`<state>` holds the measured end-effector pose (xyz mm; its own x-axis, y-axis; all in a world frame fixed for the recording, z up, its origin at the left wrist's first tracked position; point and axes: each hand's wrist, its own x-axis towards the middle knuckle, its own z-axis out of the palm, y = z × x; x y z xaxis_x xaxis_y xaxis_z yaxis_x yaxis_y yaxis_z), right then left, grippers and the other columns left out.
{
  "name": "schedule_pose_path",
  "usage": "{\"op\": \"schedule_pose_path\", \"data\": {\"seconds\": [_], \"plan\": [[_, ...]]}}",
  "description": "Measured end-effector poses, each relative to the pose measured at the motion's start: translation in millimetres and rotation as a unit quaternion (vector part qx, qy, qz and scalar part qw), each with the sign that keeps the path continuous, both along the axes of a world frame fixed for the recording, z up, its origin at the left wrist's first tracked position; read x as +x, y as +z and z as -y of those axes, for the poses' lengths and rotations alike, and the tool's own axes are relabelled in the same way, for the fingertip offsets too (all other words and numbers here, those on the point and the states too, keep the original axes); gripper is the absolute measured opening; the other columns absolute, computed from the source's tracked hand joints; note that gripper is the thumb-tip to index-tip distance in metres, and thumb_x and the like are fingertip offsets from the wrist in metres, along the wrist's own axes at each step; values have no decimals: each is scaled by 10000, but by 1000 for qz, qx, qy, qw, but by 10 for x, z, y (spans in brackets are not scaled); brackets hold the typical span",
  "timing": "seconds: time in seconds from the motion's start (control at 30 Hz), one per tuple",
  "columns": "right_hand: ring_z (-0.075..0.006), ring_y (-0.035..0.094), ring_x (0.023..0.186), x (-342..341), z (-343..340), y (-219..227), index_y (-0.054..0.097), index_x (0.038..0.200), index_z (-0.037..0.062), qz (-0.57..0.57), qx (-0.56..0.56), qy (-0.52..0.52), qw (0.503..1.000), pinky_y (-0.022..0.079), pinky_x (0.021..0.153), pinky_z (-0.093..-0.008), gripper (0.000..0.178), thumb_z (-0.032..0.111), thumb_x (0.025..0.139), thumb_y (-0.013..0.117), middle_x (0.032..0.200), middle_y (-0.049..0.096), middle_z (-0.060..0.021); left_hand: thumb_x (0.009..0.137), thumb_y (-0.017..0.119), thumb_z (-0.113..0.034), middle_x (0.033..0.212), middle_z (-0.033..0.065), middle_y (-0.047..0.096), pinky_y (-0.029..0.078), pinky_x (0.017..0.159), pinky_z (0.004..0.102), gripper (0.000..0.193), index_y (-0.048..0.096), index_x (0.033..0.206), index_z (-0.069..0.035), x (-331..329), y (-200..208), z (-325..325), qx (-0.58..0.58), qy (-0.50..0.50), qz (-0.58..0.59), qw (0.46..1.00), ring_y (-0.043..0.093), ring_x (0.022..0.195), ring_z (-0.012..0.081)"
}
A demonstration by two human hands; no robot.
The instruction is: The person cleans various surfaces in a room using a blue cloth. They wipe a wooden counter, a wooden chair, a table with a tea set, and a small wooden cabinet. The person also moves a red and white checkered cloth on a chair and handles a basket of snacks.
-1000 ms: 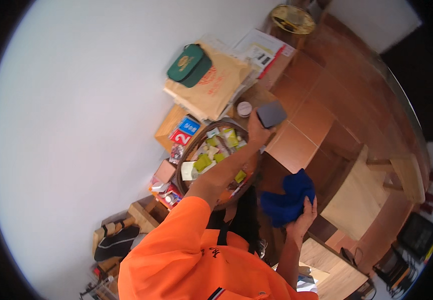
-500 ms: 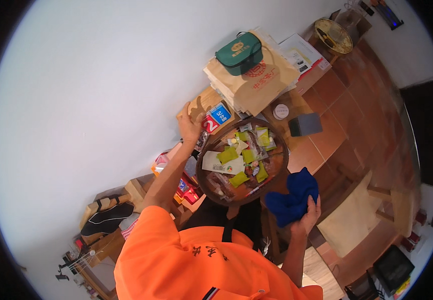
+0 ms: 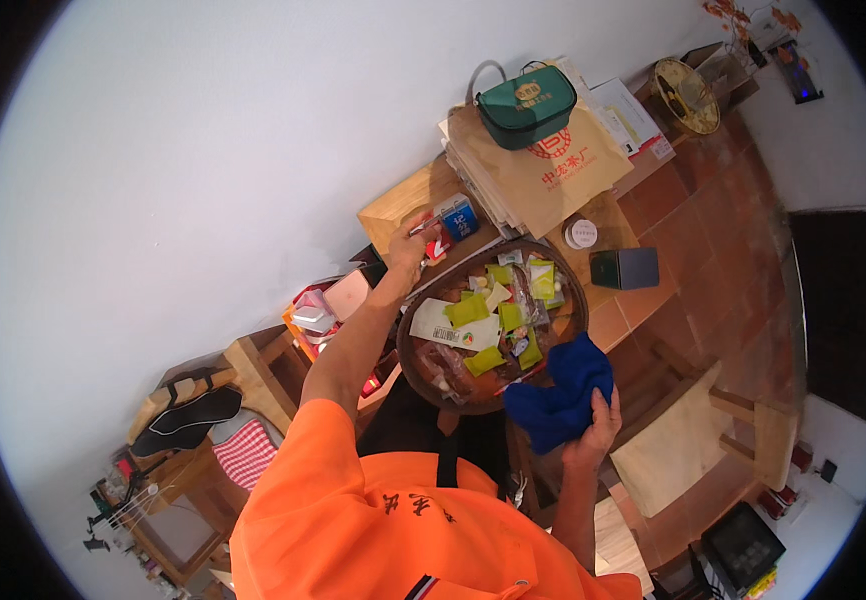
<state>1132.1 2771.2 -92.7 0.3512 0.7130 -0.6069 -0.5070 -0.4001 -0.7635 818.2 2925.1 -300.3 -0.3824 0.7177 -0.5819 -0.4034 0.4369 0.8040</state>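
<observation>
A crumpled blue cloth [image 3: 565,392] is gripped in my right hand [image 3: 595,432], at the near right side of a round brown tray [image 3: 405,368]. The tray holds green packets [image 3: 468,309], clear wrapped pieces and a white paper packet [image 3: 445,322]. Beyond its far left rim, my left hand [image 3: 410,248] has its fingers closed around the red end of a small red and blue box [image 3: 460,222] on the wooden tabletop [image 3: 393,214]. Part of that box is hidden by the fingers.
A green zip case [image 3: 527,108] lies on stacked tan paper bags [image 3: 585,170] behind the tray. To their right are a round white tin [image 3: 581,234] and a dark box [image 3: 625,268]. A wooden chair [image 3: 668,425] stands at right; a white wall rises at left.
My left hand has come from beside the red and blue box onto its red end. The right hand has brought the blue cloth left, closer against the tray's rim. The view has shifted slightly.
</observation>
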Motion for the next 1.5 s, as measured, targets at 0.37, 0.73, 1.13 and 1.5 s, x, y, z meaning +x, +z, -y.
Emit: {"op": "schedule_pose_path", "data": {"seconds": [0.37, 0.73, 1.13, 1.5], "plan": [[-262, 531, 1194, -693, -1365, 319, 585, 1240, 6, 293, 350, 344, 821, 412, 997, -346, 377, 88, 872, 604, 1344, 518, -153, 861, 661, 19, 1189, 107, 619, 451, 952, 283, 407, 588, 1262, 14, -603, 1139, 638, 125, 47, 19, 991, 589, 1051, 159], [-339, 391, 1284, -2590, -2321, -2108, 659, 1089, 333, 452, 477, 681, 324, 322, 983, -623, 390, 164, 740, 711, 1444, 429, 86, 842, 694, 23, 1135, 96, 630, 468, 924, 307, 411, 596, 1240, 41, -1135, 1161, 2138, 83, 131, -97, 983, 597, 1015, 167], [-324, 333, 1312, -2340, -2504, -2367, 604, 1231, 275, 533, 391, 604, 445, 304, 998, -564, 491, 63, 796, 682, 1469, 377, 41, 828, 720, 7, 1132, 87, 642, 459, 910, 296, 420, 608, 1232, 34, -1055, 957, 2247, 85, 170, -25, 981, 595, 1004, 152], [-392, 369, 1238, -2330, -2239, -2269, 593, 1233, 242, 535, 362, 604, 467, 358, 916, -607, 544, 19, 749, 703, 1450, 370, -25, 854, 709, -23, 1129, 79, 639, 455, 925, 293, 414, 600, 1252, 17, -1054, 858, 2060, 99, 167, -14, 981, 599, 1001, 147]]}}
